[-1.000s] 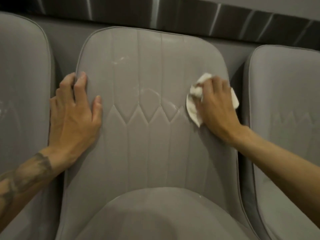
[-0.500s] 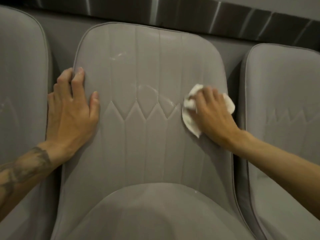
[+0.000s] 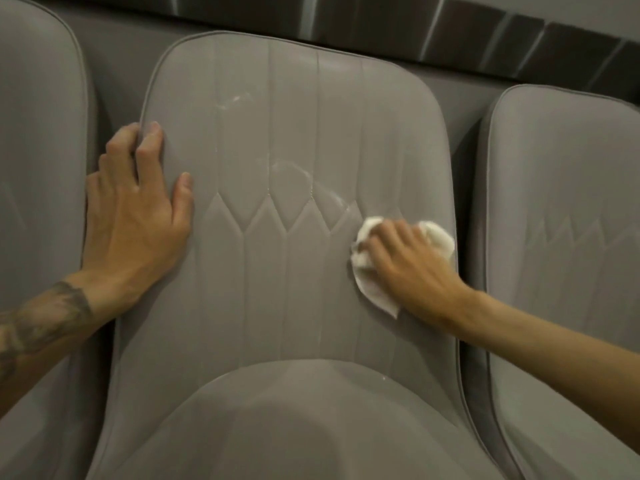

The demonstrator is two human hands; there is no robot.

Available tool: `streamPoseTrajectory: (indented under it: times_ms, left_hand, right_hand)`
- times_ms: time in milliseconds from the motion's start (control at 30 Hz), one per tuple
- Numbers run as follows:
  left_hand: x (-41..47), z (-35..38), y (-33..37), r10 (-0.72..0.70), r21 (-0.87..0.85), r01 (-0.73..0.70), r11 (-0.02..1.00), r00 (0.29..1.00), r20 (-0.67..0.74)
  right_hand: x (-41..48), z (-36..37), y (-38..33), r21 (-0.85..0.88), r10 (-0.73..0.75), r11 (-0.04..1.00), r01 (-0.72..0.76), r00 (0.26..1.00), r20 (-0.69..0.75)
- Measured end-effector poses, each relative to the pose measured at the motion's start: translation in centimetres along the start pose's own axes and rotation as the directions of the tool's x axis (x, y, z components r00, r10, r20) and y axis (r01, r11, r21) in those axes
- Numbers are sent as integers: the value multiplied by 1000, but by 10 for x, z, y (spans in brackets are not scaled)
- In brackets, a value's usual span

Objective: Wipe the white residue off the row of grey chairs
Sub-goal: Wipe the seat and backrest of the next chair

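Observation:
The middle grey chair fills the view, its stitched backrest facing me. White residue smears the backrest's centre, and a smaller white streak sits higher up on the left. My right hand presses a crumpled white cloth flat against the right side of the backrest, below the central smear. My left hand lies spread on the backrest's left edge, its fingers curled round the rim.
Another grey chair stands close on the left and a third on the right, with narrow dark gaps between them. A dark striped wall band runs behind the row. The seat cushion bulges at the bottom.
My right hand has slid the cloth down the right side of the backrest. My left hand has stayed on the left edge. The view has shifted slightly.

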State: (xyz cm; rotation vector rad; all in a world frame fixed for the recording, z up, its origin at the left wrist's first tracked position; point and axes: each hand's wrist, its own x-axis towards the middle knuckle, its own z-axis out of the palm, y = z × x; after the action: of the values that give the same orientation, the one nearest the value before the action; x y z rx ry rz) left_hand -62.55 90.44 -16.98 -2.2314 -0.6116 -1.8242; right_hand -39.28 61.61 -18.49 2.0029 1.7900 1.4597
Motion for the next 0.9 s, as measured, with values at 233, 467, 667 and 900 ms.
streamPoseTrajectory:
  times_ms: [233,467,667,900]
  left_hand:
    - [0,-4,3,-2,-3,2,1000,1000,16]
    - [1,-3,2,-3,5,3,1000,1000,12]
    - [0,0,-1,-2,8,2,1000,1000,4]
    - [0,-2,1,0,2,0,1000,1000,15]
  right_hand:
    - [78,-22,60,-56,331,939,-340,936,-122]
    - [-4,5,-14,75,-46,996,41,997,66]
    - [41,-6,22,13,111,994,-110,991,-73]
    - [-32,15,-64,162,18,986,-32,996,89]
